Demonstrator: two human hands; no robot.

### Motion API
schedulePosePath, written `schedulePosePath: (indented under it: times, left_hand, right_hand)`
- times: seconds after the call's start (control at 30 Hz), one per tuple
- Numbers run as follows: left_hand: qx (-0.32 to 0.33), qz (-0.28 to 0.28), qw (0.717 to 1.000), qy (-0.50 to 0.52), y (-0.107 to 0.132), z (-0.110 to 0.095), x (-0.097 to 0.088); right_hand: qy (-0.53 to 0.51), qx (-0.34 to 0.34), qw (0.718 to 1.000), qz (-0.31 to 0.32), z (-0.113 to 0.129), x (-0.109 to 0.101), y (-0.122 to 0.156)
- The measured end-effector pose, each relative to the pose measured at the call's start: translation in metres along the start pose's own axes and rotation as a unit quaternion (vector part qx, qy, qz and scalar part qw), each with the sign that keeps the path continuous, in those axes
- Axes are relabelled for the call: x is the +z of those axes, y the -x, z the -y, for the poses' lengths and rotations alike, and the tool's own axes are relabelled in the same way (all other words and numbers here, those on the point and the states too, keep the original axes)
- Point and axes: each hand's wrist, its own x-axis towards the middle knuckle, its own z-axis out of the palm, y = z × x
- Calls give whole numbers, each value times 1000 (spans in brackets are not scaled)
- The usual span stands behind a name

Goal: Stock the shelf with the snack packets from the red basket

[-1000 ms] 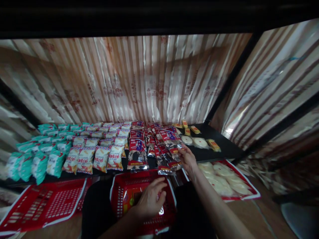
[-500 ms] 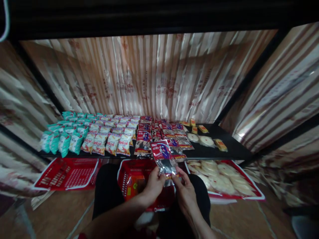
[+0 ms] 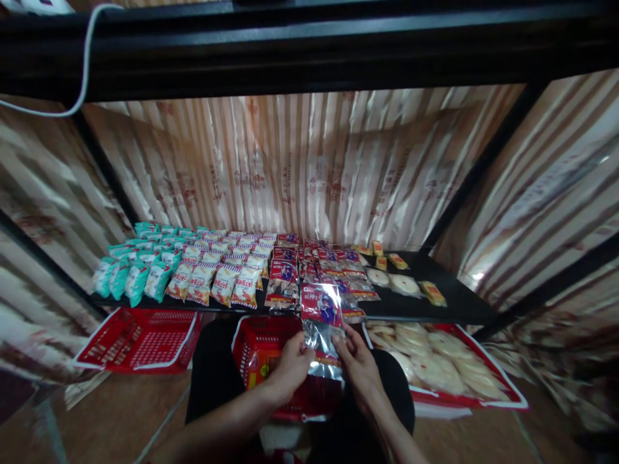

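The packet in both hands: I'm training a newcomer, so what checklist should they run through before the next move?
1. Left hand on the packet: ok, at its left edge.
2. Right hand on it too: ok, at its right edge.
3. Printed face towards the camera: ok.
4. One hand free: not ok, both are on the packet.
5. Packet apart from the shelf: cannot tell, they overlap in this view.
6. Packet's seal intact: cannot tell, too small.

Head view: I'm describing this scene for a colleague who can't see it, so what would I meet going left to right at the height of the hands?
Left red basket → left knee → left hand → red-and-silver packet → right hand → right red basket.
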Motion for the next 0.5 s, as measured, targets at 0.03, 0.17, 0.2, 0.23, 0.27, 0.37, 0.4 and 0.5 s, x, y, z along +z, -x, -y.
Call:
schedulePosePath:
  times: [0.03,0.17,0.2,0.23,0.27,0.37,0.4,0.5]
  left_hand:
    - [3,-5,1000,-6,-4,-1,-2]
    - [17,-30,999,5,-29,-9,-9]
    - [17,-33,999,16,-38,-11,-11]
    - [15,-33,999,28,-48,-13,-13]
    - [11,-34,999,38,-59,-15,-15]
    - [2,-63,997,37,-94,-19,-23]
    - [4,-83,996,23,-106,-19,-26]
    - [33,-141,988,-49,-139,-22,-36]
  right_hand:
    - [4,-4,1000,5,1,3,-5]
    - [18,-10,1000,7,5,16,-37]
    - [21,-11,1000,8,6,20,-48]
    - [24,-11,1000,6,7,24,-59]
    - [28,-12,1000,1,8,28,-72]
    - [51,-15,998,-19,13,43,-111]
    - [61,-21,998,-24,14,48,-125]
    - [89,-60,994,-38,16,65,-165]
